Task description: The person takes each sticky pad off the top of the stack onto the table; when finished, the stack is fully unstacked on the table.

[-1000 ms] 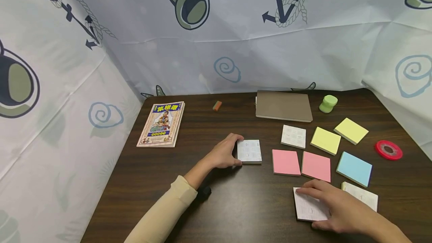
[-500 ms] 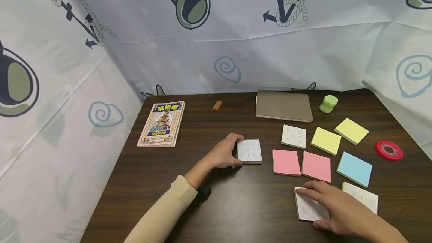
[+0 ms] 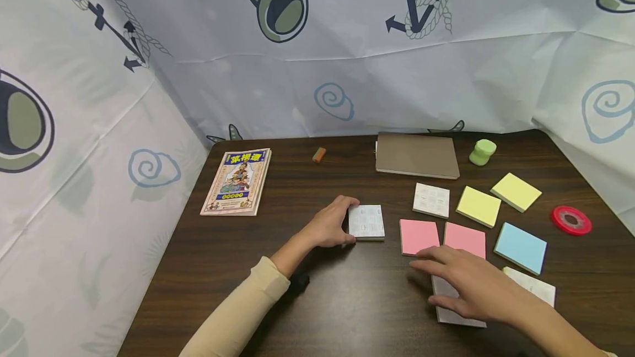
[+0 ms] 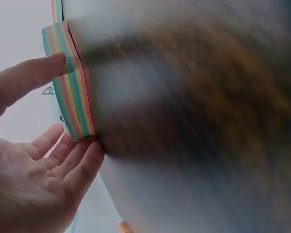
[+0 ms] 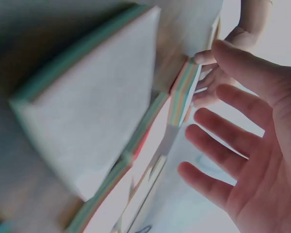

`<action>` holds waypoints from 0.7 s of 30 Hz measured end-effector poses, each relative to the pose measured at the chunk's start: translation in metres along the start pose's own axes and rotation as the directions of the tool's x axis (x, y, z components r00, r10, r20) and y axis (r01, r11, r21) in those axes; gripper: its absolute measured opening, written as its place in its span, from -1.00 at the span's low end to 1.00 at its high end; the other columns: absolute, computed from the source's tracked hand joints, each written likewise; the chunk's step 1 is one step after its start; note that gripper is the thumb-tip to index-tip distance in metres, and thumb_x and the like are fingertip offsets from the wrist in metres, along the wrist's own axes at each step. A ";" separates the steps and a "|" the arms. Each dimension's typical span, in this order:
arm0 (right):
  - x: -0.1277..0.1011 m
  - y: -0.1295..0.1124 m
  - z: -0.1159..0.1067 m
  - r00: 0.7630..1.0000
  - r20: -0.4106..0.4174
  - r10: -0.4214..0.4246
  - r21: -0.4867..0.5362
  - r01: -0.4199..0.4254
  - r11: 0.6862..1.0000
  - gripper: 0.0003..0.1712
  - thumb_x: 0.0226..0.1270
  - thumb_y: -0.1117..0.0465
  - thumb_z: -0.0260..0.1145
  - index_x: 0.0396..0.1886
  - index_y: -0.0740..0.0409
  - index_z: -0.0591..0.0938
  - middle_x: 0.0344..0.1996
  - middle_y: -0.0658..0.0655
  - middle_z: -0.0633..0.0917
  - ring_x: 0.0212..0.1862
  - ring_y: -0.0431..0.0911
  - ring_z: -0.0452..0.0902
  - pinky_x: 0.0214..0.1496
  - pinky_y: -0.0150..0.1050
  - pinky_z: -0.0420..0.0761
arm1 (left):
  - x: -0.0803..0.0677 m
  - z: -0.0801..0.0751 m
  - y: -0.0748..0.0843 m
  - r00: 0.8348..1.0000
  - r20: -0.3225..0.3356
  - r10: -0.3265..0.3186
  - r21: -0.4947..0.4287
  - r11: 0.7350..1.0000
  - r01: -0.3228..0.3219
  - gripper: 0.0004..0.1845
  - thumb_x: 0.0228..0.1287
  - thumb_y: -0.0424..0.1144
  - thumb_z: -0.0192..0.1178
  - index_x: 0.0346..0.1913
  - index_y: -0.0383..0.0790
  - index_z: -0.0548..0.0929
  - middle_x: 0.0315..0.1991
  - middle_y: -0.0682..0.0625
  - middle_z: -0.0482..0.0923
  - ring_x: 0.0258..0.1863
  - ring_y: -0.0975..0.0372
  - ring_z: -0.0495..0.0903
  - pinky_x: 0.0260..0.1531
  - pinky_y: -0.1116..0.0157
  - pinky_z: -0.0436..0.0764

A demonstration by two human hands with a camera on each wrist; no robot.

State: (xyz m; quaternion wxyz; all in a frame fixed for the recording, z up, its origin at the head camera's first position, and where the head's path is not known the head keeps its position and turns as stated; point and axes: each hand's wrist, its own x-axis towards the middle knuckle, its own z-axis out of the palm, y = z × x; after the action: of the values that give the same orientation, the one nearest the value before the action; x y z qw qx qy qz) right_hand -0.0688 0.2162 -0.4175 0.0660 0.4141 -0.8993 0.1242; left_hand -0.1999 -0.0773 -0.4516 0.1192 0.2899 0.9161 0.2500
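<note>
Now lifted off the near white pad (image 3: pixel 453 304) and hovering flat-fingered toward ten o'clock – right hand (image 3: pixel 466 285) – while left hand (image 3: pixel 329 225) keeps gripping the printed pad (image 3: pixel 366 222) mid-table.

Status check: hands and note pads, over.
Left hand holds the white printed note pad. Right hand open, hovering above another white pad. Nothing obstructing.

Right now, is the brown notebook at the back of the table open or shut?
Shut: the brown notebook lies flat on the table, cover closed, no pages showing.
</note>
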 end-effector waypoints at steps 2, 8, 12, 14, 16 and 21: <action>0.015 0.001 -0.001 1.000 0.008 0.004 0.008 -0.004 1.000 -0.32 -0.02 -0.01 0.59 0.15 0.02 0.62 0.06 -0.01 0.59 0.04 -0.12 0.53 -0.03 -0.08 0.58 | 0.000 0.001 0.000 1.000 -0.006 0.005 0.032 0.999 -0.005 -0.14 -0.02 -0.22 0.55 0.34 -0.23 0.32 0.24 -0.07 0.36 0.10 0.16 0.44 0.09 0.18 0.46; 0.063 0.013 0.004 0.995 0.069 0.071 0.063 -0.075 0.995 -0.33 0.11 0.00 0.52 0.24 0.05 0.57 0.11 0.05 0.56 0.04 -0.09 0.52 -0.02 -0.07 0.58 | 0.000 0.004 0.001 0.999 -0.025 0.031 0.109 0.994 -0.029 -0.11 -0.07 -0.21 0.56 0.34 -0.23 0.31 0.19 -0.08 0.39 0.02 0.18 0.46 0.00 0.22 0.50; 0.092 0.022 0.013 0.991 0.081 0.107 0.081 -0.114 0.990 -0.23 0.13 0.00 0.51 0.33 0.09 0.49 0.19 0.16 0.51 0.04 -0.03 0.51 0.03 -0.04 0.56 | -0.001 0.004 0.002 0.999 -0.029 0.032 0.131 0.991 -0.028 -0.08 -0.08 -0.21 0.57 0.36 -0.23 0.30 0.19 -0.07 0.40 0.02 0.18 0.46 0.00 0.22 0.50; 0.103 0.025 0.017 0.987 0.098 0.126 0.091 -0.135 0.987 -0.17 0.14 -0.03 0.50 0.39 0.10 0.43 0.27 0.23 0.45 0.14 0.04 0.47 0.09 0.01 0.52 | -0.001 0.004 0.002 0.999 -0.027 0.032 0.129 0.991 -0.028 -0.07 -0.08 -0.22 0.56 0.37 -0.25 0.29 0.19 -0.08 0.40 0.02 0.18 0.46 -0.01 0.21 0.50; 0.113 0.027 0.022 0.984 0.111 0.138 0.103 -0.150 0.983 -0.10 0.14 -0.06 0.50 0.43 0.11 0.38 0.33 0.28 0.40 0.31 0.13 0.34 0.17 0.08 0.47 | -0.001 0.004 0.002 0.999 -0.022 0.033 0.133 0.991 -0.030 -0.06 -0.07 -0.22 0.56 0.38 -0.26 0.27 0.20 -0.08 0.40 0.03 0.17 0.46 0.00 0.21 0.50; 0.128 0.032 0.037 0.983 0.120 0.138 0.156 -0.155 0.975 -0.02 0.06 -0.10 0.55 0.43 0.14 0.37 0.32 0.25 0.41 0.33 0.13 0.31 0.20 0.09 0.43 | -0.001 0.004 0.001 0.999 -0.009 0.032 0.146 0.989 -0.030 -0.01 -0.04 -0.20 0.54 0.43 -0.31 0.19 0.25 -0.12 0.36 0.16 0.14 0.43 0.10 0.18 0.47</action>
State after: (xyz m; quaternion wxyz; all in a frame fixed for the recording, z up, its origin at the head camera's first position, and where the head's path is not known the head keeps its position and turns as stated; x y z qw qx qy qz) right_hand -0.1767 0.1327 -0.4301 -0.0267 0.3568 -0.9163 0.1799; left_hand -0.1970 -0.0761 -0.4542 0.0885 0.3105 0.9280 0.1858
